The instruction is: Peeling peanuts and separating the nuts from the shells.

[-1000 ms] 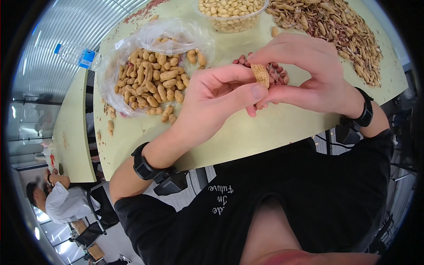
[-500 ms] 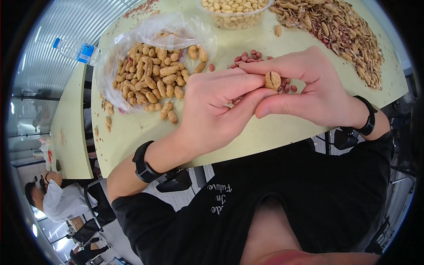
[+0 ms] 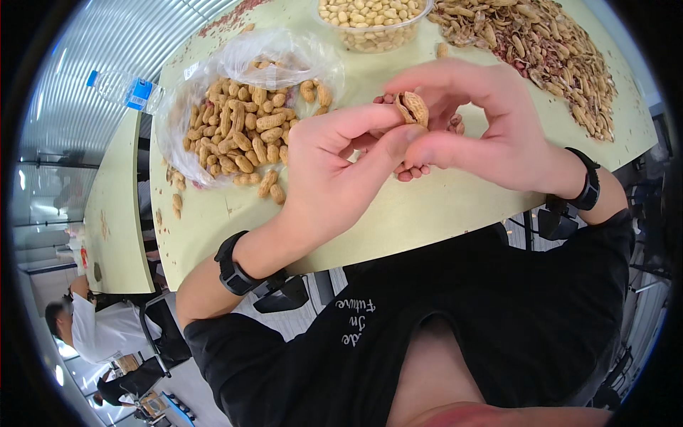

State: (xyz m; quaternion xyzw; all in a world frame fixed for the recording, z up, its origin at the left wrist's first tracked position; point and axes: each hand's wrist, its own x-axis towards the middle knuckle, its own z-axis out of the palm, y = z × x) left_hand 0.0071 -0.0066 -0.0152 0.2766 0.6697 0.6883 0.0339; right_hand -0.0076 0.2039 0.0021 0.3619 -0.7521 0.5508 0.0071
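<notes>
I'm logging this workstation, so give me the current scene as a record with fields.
Left hand: pinches cracked peanut pod
Right hand: curved beside the peanut pod, contact unclear
Under hands: red-skinned kernels
Left side: clear plastic bag with unshelled peanuts
Far middle: clear plastic tub of pale kernels
Far right: heap of peanut shells
Far left: clear plastic bottle

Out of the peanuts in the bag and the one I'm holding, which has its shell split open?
The held peanut pinched in your left hand: a dark gap runs along it, while the visible bagged peanuts in the plastic bag look closed.
</notes>
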